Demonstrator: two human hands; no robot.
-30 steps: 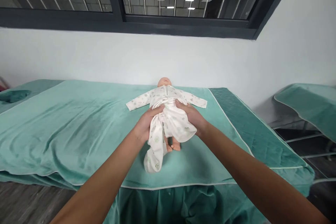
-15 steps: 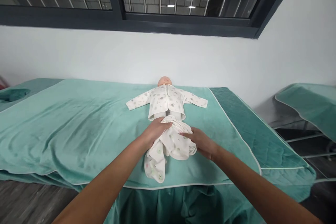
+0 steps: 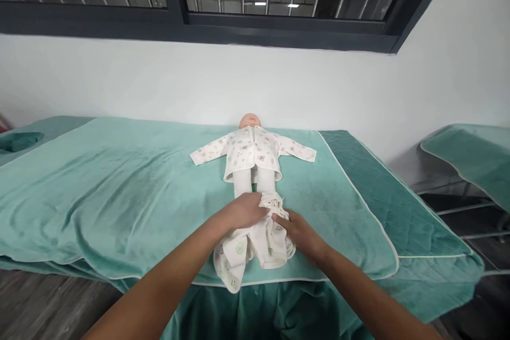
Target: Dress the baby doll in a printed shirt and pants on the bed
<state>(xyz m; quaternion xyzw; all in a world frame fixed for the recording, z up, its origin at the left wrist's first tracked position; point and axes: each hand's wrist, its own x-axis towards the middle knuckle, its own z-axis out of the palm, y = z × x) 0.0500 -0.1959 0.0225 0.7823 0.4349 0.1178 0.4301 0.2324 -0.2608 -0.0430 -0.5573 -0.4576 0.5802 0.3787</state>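
Head view: where are the printed trousers [image 3: 274, 249] sitting?

They are lying bunched at the lower legs of the doll [image 3: 249, 120], near the front edge of the green cover [image 3: 338, 191] on the bed [image 3: 430, 218]. One trouser leg is trailing toward the cover's pale border.

What are the hands doing?

From where I am standing, both are grasping cloth. The left hand [image 3: 247, 210] is gripping the ruffled edge from above, its fingertips partly hidden. The right hand [image 3: 302, 231] is pinching the bundle at its outer side, thumb uppermost.

What is the stage of completion?

Intermediate, as I am judging it. The white thighs [image 3: 265, 179] are showing uncovered below the hem of the jacket [image 3: 253, 149]; that section is clear of the trousers. The lower section is remaining: the bundle is hiding the shins and feet. The garment is neither sitting at the waist nor lying apart from the doll.

Are the feet inside?

I am not able to tell; cloth and hands are blocking them.

And the jacket?

It is covering the torso, sleeves spreading outward, neither hand touching it.
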